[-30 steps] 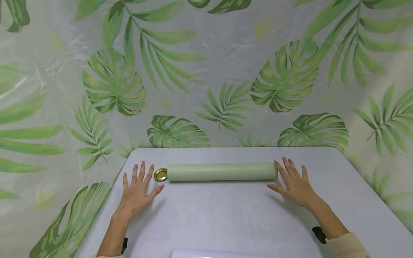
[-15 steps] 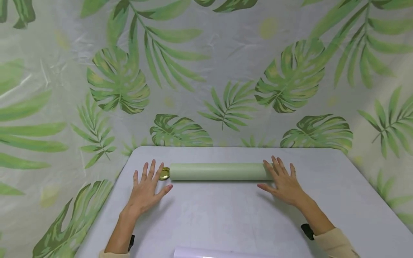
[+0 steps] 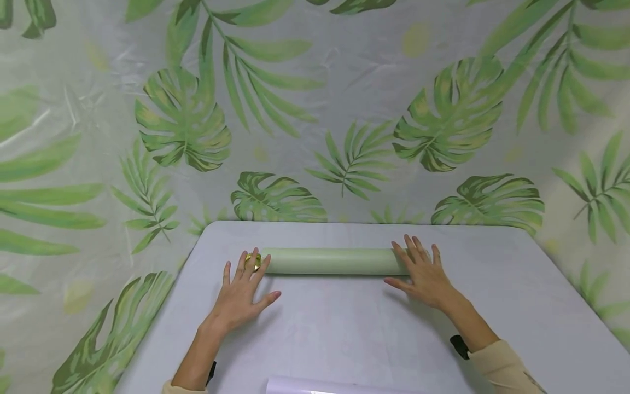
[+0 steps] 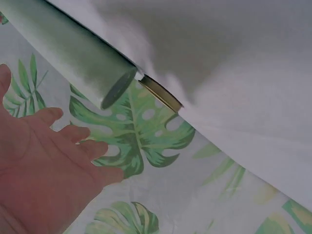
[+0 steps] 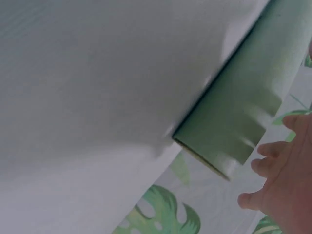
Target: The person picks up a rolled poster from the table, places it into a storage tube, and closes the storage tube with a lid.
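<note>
A pale green tube (image 3: pixel 334 261) lies crosswise toward the back of the table, its open end showing in the left wrist view. Just off its left end is a small round gold lid (image 4: pixel 160 93), partly covered by fingers in the head view. My left hand (image 3: pixel 238 301), fingers spread, reaches over the lid beside that end. Over the tube's right end, my right hand (image 3: pixel 425 282) is spread too, and in the right wrist view its finger shadows fall on the green surface (image 5: pixel 239 112). Neither hand grips anything.
A lilac roll (image 3: pixel 325 385) lies at the near edge of the white table (image 3: pixel 334 328), cut off by the frame. Behind the table hangs a leaf-printed sheet (image 3: pixel 364 87). A dark band (image 3: pixel 460 347) sits on the right wrist.
Both hands have moved inward: the left one rightward over the gold lid, the right one leftward over the tube's end. Tube and lid shift slightly right in view, along with the whole scene.
</note>
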Motion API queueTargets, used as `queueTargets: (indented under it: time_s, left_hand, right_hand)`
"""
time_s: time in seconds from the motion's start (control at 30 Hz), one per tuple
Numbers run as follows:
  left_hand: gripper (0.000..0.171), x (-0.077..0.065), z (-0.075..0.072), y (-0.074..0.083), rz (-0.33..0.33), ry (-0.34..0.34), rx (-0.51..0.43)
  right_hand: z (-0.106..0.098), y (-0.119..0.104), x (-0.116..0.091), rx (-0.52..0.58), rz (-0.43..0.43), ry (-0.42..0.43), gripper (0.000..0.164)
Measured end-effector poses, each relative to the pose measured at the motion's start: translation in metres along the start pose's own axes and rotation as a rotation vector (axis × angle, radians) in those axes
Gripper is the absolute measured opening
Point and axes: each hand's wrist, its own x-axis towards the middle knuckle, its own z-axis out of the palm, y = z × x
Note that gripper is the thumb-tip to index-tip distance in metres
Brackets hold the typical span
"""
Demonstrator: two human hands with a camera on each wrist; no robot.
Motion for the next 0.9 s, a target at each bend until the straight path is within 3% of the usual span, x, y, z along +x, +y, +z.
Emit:
queueTargets:
  time_s: [0.13,0.27,0.5,0.73,0.9]
  left_hand:
    - [0.088,0.0,0.003,0.01,0.043,0.003,0.017]
    - [0.088,-0.001,0.005,0.022,0.079,-0.036,0.016]
    - [0.086,-0.013,0.006,0.053,0.206,-0.158,-0.029]
    - [0.086,-0.03,0.01,0.087,0.341,-0.291,-0.086]
    - [0.083,-0.041,0.017,0.105,0.446,-0.365,-0.057]
  right_hand:
    - [0.002,-0.004,0.004,0.006,-0.02,0.008,0.095]
    - [0.003,-0.008,0.007,0.005,-0.037,0.019,0.095]
    - [0.006,-0.013,0.011,-0.018,-0.06,0.042,0.094]
    - [0.006,-0.017,0.017,-0.044,-0.056,0.004,0.095]
    - [0.008,-0.018,0.02,-0.053,-0.059,-0.005,0.096]
